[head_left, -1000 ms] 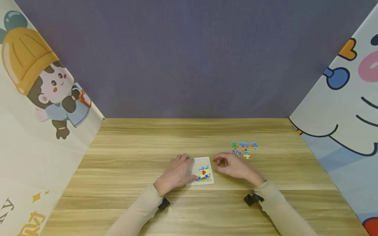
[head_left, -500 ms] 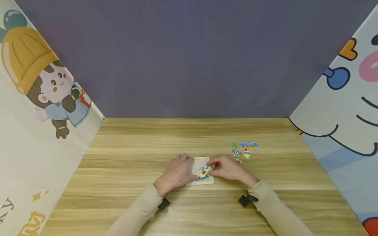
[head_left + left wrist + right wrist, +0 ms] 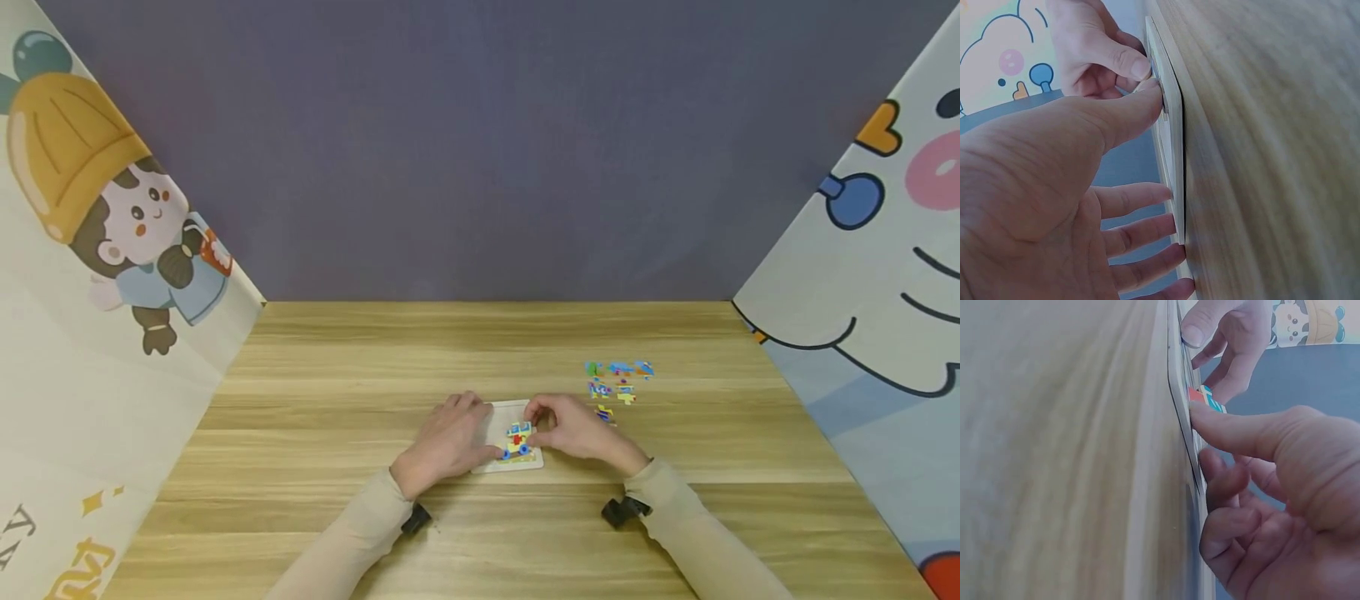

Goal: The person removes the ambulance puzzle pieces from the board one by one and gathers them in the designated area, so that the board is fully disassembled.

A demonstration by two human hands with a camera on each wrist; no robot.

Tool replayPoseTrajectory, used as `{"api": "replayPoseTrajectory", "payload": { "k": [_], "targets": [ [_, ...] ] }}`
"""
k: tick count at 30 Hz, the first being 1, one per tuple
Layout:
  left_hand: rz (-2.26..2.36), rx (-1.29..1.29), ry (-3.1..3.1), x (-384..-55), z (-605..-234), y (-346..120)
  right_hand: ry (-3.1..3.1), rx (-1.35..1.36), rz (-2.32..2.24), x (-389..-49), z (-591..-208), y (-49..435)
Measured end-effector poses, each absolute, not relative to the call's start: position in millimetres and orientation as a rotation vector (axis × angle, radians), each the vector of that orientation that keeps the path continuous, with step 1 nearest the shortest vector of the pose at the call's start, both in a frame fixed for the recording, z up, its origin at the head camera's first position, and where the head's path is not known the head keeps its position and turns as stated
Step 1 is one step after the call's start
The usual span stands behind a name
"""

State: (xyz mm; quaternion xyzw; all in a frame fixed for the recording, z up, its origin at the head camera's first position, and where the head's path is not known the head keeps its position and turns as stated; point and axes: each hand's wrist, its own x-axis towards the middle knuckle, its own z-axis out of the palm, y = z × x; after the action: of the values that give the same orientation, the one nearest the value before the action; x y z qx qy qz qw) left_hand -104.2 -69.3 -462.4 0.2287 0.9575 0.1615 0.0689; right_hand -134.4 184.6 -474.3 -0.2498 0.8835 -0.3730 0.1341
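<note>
I see the right hand (image 3: 573, 428) pinching a puzzle piece (image 3: 1206, 399) tilted up over the board (image 3: 504, 413), left hand (image 3: 453, 433) resting there, fingers uncurled; piece looks light, stiff, thin, so I'd grip opposite edges.

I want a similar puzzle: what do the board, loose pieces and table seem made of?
Board: probably wood or fibreboard, matte, judging by its pale, straight, glare-free edge.
Loose pieces: perhaps printed wood or card; bright colours show, finish too small to tell.
Table: wood or wood-look laminate, low sheen, streaked grain.
</note>
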Motion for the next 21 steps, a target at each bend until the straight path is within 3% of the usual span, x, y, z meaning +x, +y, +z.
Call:
{"api": "replayPoseTrajectory", "payload": {
  "k": [21],
  "targets": [
    [0.474, 0.7, 2.9, -102.6, -461.4, -68.9, 2.599, -0.788, -1.065, -133.0, -474.5, 191.2]
  ]
}}
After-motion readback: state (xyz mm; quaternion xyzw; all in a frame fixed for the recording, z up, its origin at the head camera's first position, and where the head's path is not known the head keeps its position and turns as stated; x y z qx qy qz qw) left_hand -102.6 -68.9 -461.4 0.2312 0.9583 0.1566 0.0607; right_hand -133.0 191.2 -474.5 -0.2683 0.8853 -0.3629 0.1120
